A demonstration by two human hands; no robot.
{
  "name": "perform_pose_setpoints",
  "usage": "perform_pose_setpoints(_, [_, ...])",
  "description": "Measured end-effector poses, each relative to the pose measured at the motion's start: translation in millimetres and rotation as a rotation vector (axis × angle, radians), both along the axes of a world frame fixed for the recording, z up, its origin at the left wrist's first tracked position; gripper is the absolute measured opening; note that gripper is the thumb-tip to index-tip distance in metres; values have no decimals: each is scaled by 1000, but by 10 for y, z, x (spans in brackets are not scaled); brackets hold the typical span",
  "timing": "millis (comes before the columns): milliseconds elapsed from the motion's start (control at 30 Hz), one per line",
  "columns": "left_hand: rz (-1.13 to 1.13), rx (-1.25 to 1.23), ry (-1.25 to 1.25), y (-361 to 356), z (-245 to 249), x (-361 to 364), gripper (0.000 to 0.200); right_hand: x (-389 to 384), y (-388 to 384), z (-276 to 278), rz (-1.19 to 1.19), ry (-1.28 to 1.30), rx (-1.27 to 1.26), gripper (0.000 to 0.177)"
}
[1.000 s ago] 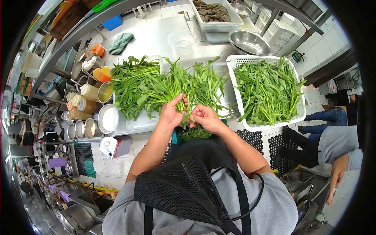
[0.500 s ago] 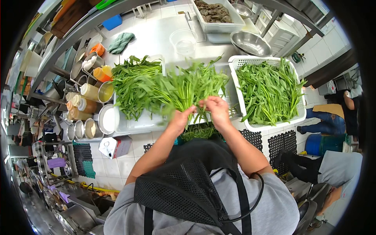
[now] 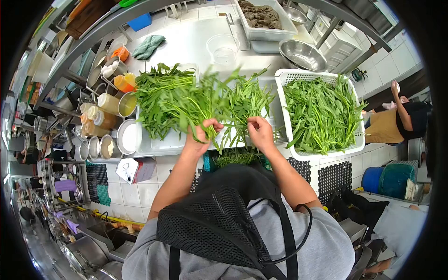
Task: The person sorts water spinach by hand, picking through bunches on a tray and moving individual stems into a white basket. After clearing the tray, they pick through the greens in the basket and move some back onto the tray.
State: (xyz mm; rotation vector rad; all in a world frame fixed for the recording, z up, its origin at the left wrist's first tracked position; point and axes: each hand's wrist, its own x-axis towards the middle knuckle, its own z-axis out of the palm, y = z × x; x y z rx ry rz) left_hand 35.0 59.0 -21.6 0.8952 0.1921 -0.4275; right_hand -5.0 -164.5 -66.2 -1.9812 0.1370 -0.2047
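My left hand [image 3: 200, 136] is closed around the stems of a bunch of water spinach [image 3: 198, 105]. Its leaves fan up and over the pile of water spinach [image 3: 161, 100] in the white tray [image 3: 163, 148]. To the right, my right hand [image 3: 261, 135] has its fingers curled in at the stem ends of a smaller bundle of water spinach [image 3: 247, 95], and appears to pinch them. The exact contact is hidden by the fingers. More water spinach [image 3: 319, 114] fills a white perforated basket [image 3: 290, 135] beyond that hand.
Sauce bottles [image 3: 106, 103] and metal containers stand at the left. Behind are a clear tub [image 3: 223, 49], a green cloth [image 3: 148, 47], a knife [image 3: 232, 28], a steel bowl [image 3: 303, 55] and a bin of greyish food [image 3: 263, 16]. Below my hands, greens [image 3: 238, 157] sit in another container.
My hands have moved apart. The left hand has shifted left with a bunch of water spinach, while the right stays near the smaller bundle. The view has shifted slightly.
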Motion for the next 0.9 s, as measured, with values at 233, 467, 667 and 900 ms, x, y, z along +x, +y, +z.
perform_pose_setpoints(233, [5,-65,-43,134,252,108,14,13,-46,-174,16,-198,-742,15])
perform_pose_setpoints(467, [-13,-131,-116,163,232,95,12,157,-319,132,61,232,671,20])
perform_pose_setpoints(667, [4,-142,-111,156,253,106,11,123,-273,51,-207,9,-228,29])
perform_pose_setpoints(900, [-25,-120,-149,172,376,122,11,263,271,-8,-7,-338,-711,22])
